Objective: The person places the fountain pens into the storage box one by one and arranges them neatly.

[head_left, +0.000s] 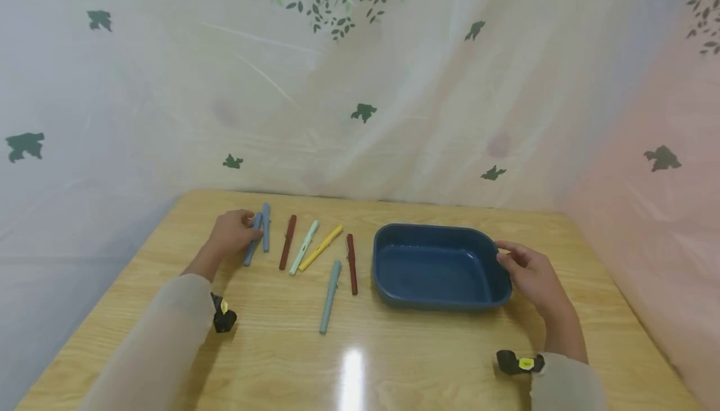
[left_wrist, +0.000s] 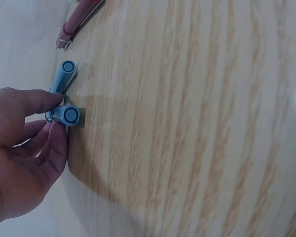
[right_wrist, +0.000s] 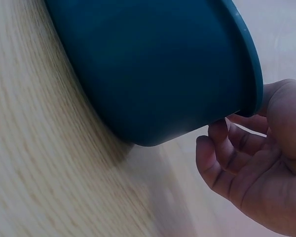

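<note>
My left hand is at the table's left side. Its thumb and fingers pinch a blue pen, whose round end faces the camera in the left wrist view. Just right of it lies a second blue pen, close beside the thumb. My right hand holds the right end of a dark blue rectangular basin, thumb at the rim. In the right wrist view other fingers curl below the rim, outside the wall. The basin stands on the table, its visible inside bare.
Between hand and basin lie a dark red pen, a mint pen, a yellow pen, another dark red pen and a grey-blue pen. A patterned curtain hangs behind the wooden table.
</note>
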Demonstrator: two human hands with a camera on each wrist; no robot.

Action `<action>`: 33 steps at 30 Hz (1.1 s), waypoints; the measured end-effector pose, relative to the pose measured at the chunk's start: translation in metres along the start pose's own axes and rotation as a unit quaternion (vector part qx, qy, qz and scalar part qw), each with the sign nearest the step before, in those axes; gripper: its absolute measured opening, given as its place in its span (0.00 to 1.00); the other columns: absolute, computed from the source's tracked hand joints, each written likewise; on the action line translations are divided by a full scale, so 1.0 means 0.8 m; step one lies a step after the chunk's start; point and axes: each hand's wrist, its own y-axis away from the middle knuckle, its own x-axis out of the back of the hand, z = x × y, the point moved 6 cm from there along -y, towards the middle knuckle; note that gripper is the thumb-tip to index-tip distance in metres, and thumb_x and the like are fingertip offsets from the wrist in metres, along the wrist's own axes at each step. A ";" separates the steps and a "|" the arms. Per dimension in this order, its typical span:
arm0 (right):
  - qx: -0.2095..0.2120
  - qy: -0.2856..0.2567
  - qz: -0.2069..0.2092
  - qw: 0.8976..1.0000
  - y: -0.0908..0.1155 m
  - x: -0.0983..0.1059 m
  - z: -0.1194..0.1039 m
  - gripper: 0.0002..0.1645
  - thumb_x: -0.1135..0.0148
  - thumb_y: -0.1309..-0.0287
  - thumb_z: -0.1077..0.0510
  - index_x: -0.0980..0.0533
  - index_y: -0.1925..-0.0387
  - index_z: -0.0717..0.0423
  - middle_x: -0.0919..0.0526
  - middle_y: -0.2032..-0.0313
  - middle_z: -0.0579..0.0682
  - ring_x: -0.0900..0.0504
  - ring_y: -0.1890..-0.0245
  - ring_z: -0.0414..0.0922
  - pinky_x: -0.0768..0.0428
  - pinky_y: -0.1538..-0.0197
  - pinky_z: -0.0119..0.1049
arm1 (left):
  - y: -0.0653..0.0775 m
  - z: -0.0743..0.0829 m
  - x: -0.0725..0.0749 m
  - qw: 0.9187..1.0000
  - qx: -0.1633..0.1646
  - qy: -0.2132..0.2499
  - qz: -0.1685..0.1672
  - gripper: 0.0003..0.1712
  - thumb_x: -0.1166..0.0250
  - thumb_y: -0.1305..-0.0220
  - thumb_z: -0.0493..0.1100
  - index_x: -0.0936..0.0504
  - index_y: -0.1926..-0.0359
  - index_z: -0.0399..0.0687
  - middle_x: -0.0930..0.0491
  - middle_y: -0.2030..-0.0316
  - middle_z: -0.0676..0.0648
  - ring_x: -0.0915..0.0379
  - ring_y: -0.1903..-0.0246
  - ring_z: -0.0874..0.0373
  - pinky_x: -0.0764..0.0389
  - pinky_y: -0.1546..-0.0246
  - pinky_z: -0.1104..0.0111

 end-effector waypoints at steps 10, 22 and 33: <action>-0.002 0.000 0.000 1.000 -0.002 0.000 0.001 0.27 0.49 0.21 0.49 0.29 0.31 0.60 0.21 0.57 0.60 0.26 0.66 0.45 0.24 0.69 0.33 | -0.001 -0.002 -0.002 0.999 0.044 0.020 0.018 0.31 0.32 0.34 0.44 0.25 0.39 0.22 0.20 0.48 0.29 0.21 0.61 0.50 0.18 0.64 0.67; -0.015 -0.001 -0.004 1.000 -0.001 0.000 0.000 0.28 0.50 0.21 0.47 0.29 0.30 0.58 0.23 0.57 0.59 0.27 0.65 0.46 0.25 0.69 0.34 | 0.001 -0.004 0.002 0.995 0.062 0.060 0.047 0.27 0.34 0.33 0.40 0.24 0.37 0.29 0.20 0.45 0.31 0.22 0.47 0.40 0.17 0.48 0.54; -0.013 0.001 -0.007 1.000 0.000 0.000 -0.001 0.28 0.50 0.20 0.48 0.30 0.30 0.59 0.21 0.56 0.60 0.26 0.64 0.47 0.24 0.68 0.34 | 0.002 0.019 0.023 0.994 0.011 0.076 0.081 0.27 0.36 0.31 0.40 0.26 0.34 0.32 0.21 0.43 0.31 0.20 0.48 0.38 0.15 0.53 0.55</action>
